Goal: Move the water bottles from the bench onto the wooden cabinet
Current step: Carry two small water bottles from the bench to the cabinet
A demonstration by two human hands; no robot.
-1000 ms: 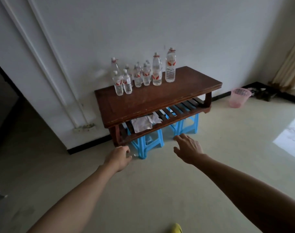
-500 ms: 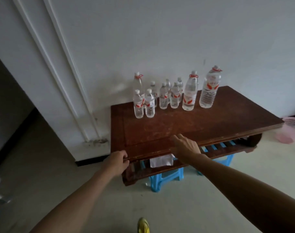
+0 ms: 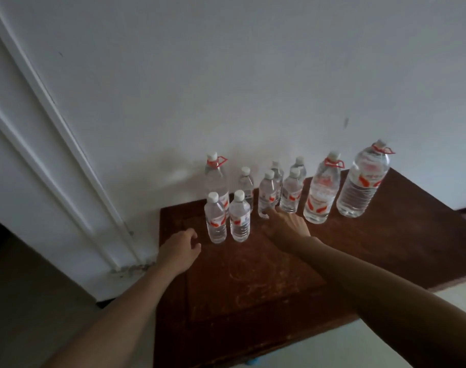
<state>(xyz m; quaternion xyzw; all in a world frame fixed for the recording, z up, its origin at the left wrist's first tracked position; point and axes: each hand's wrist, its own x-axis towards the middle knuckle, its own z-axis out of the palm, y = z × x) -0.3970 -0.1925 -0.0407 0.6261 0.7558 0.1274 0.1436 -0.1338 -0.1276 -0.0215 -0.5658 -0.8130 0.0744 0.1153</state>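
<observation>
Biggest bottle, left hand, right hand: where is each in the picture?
biggest bottle (image 3: 362, 187), head view, on its ribbed body
left hand (image 3: 180, 251), head view, on its back
right hand (image 3: 287, 227), head view, on its back

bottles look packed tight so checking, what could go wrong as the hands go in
1. The right hand has its fingertips low at the base of a small bottle that stands close to its neighbour. A low nudge could tip one into the other.
2. The left hand hovers beside the front-left bottle. Knocking it could topple the front-right bottle too.
</observation>
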